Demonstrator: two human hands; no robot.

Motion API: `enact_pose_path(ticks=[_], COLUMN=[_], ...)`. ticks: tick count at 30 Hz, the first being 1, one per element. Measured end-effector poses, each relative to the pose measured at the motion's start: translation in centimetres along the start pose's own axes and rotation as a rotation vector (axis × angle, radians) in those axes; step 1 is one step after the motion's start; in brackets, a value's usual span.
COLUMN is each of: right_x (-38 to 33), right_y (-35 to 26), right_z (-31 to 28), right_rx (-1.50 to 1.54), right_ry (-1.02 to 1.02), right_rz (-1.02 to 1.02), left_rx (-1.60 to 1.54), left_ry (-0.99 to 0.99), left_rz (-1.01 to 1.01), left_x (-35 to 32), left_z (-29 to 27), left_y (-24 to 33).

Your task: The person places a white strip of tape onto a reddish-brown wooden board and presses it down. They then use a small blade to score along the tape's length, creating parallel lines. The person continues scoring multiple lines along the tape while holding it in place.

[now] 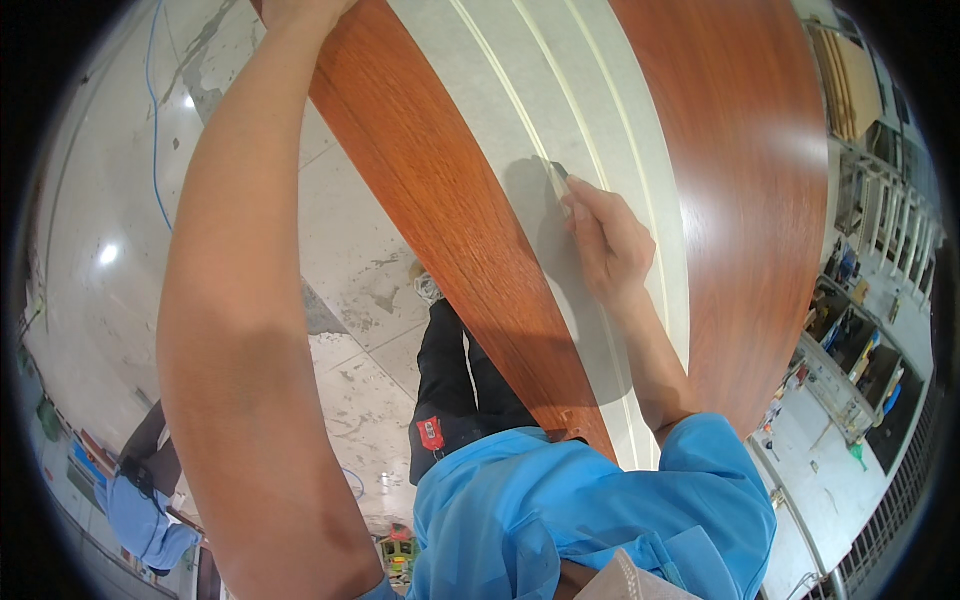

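Gripping one scraper (pixel 558 180), right hand (pixel 608 245) on one panel (pixel 560 90).

Head-worn fisheye view, looking steeply down along the person's front.
The camera sits close above the wood-grain door panel (pixel 480 240), which runs from 6 toward 12 o'clock; grey floor (pixel 350 250) fills 9 o'clock.

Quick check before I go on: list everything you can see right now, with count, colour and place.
Door panel: one, reddish-brown wood grain with a pale grey grooved centre, upright ahead.
Small tool: one, dark and pale, pressed on the grey centre.
Floor: pale grey, scuffed, left.
Cable: one, blue, far left.
Shelves: cluttered, right edge.
Another person: one, blue top, lower left.
Left hand: on the panel's top edge, mostly out of frame.
Right hand: grip closed on the small tool.
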State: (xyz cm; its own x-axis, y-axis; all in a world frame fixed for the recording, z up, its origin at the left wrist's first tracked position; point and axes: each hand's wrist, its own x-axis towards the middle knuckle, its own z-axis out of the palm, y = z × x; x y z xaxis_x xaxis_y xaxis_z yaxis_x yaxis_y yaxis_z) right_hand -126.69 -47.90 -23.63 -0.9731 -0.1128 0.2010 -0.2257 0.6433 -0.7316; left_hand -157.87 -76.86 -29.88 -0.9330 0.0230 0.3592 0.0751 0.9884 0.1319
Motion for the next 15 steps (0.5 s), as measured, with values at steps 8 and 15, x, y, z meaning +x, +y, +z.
enact_pose_path(ticks=[8, 15], right_x=[-0.7, -1.4], right_y=[0.1, -0.1], right_z=[-0.3, -0.5], right_rx=[-0.003, -0.005], right_ry=[0.001, -0.007], right_rz=[-0.006, 0.014], left_rx=[-0.002, 0.004], left_ry=[0.013, 0.016], left_rz=[0.007, 0.009], left_x=[-0.1, -0.2], left_z=[0.4, 0.3], left_y=[-0.2, -0.2])
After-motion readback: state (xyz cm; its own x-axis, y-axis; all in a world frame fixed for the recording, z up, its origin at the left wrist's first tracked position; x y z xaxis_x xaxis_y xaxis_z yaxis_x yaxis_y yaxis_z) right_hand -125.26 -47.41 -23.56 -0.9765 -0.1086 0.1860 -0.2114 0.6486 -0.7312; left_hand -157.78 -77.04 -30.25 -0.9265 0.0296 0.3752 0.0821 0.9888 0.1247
